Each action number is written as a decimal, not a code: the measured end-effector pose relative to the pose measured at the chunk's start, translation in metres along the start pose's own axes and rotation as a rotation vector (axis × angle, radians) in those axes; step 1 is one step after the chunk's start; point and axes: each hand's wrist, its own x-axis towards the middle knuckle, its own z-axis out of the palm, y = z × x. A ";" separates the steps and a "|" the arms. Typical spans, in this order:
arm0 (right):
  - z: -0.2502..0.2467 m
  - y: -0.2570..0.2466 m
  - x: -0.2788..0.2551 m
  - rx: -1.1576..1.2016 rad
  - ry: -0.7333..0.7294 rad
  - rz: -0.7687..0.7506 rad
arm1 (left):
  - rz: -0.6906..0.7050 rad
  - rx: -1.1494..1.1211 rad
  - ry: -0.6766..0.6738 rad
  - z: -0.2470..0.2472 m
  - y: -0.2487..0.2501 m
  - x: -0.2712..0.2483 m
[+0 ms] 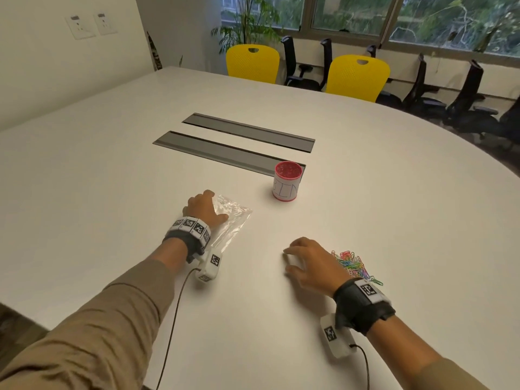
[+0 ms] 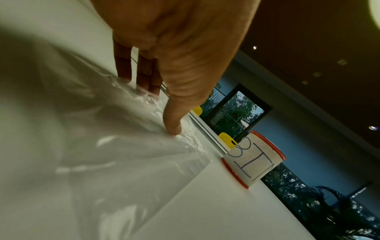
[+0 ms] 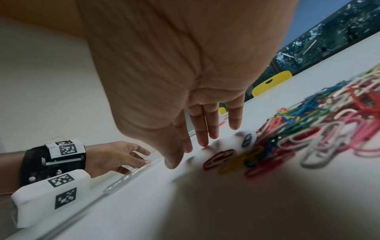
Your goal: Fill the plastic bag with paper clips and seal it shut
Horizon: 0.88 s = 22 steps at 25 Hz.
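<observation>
A clear plastic bag lies flat on the white table. My left hand rests on the bag's left part. In the left wrist view its straight fingers and thumb tip press on the bag, apart from each other. A heap of coloured paper clips lies at the right. My right hand hovers low just left of the heap, fingers spread and relaxed, holding nothing. The right wrist view shows its fingertips near the closest paper clips.
A red-rimmed cup with a paper label stands behind the bag, to its right. Two grey cable slots cross the table's middle. Yellow chairs stand at the far edge. Cables trail from both wrist cameras towards me.
</observation>
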 end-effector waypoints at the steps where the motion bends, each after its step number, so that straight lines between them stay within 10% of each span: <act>1: 0.001 0.004 0.000 0.011 0.007 0.005 | 0.005 -0.010 -0.019 0.001 -0.002 0.005; 12: -0.010 0.018 0.007 0.161 0.152 0.071 | 0.125 -0.386 0.122 -0.025 0.001 0.001; 22: -0.079 -0.042 0.002 0.636 0.505 0.033 | 0.701 -0.653 -0.152 -0.080 0.061 -0.070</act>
